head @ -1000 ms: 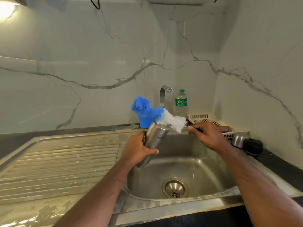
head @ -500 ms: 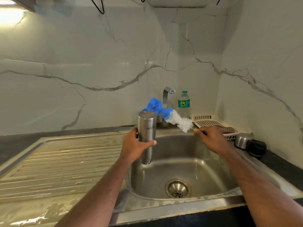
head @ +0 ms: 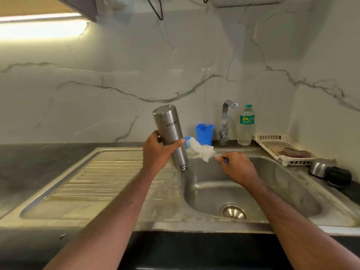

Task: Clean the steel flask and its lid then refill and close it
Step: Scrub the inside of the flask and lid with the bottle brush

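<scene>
- Fingers of left hand (head: 158, 152) were wrapped round the steel flask (head: 171, 133), thumb across its front; flask was inverted, base up and tilted toward 11 o'clock, mouth down over the left edge of the sink basin (head: 272, 191), water running out of the mouth.
- Fingers of right hand (head: 236, 168) were curled round the handle of the bottle brush (head: 200, 150); its white bristles pointed toward 10 o'clock, the blue tip sat just behind the flask, partly hidden by it.
- Drain (head: 232, 211) sat at 6 o'clock from the right hand, low in the basin.
- Ribbed drainboard (head: 97, 182) lay at 9 o'clock from the basin.
- Flask lid (head: 331, 173), steel cup plus black cap, lay on its side on the counter at 3 o'clock from the right hand, well apart from the flask.
- White slotted tray (head: 272, 141) sat just behind the lid, a dark scrub pad (head: 296, 152) resting in it.
- Along the back wall, left to right: blue holder (head: 204, 133), tap (head: 226, 121), plastic water bottle (head: 246, 125); all at 12 to 1 o'clock from the hands.
</scene>
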A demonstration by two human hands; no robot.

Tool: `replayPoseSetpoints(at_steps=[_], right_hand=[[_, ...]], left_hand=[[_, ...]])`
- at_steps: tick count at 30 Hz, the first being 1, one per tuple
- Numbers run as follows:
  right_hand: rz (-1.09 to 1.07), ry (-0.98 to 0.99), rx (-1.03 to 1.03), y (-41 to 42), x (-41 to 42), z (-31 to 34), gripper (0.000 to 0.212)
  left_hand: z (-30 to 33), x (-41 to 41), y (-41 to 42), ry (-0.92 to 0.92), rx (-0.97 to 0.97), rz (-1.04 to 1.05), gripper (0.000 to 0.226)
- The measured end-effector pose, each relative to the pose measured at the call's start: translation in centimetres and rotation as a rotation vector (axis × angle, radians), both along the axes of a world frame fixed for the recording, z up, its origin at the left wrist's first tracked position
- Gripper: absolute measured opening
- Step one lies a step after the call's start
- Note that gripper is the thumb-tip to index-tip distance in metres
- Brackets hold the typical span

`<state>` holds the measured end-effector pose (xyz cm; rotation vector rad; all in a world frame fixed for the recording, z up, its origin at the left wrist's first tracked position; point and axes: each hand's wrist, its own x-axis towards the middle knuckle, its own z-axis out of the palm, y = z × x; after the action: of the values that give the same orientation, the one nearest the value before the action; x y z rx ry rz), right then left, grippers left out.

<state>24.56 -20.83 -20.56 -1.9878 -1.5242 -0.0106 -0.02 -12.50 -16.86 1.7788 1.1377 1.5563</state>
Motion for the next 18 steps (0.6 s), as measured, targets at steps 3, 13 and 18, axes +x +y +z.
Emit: replayPoseSetpoints(at_steps=[3, 13, 18], right_hand=[[0.098, 0.003, 0.005, 0.7, -3.7, 0.2, 0.033], [0.29, -0.021, -0.074, 1.4, -15.2, 1.1, 0.027], [0.29, -0.02, -0.083, 1.3, -17.6, 1.2, 0.026]], left_hand=[[1.0, -4.8, -0.9, 0.024, -0.003, 0.031, 0.066], [0.2, -18.9, -5.6, 0.154, -0.061, 0.2, 0.073], [-0.3, -20.7, -7.2, 0.196, -0.082, 0.226, 0.063]])
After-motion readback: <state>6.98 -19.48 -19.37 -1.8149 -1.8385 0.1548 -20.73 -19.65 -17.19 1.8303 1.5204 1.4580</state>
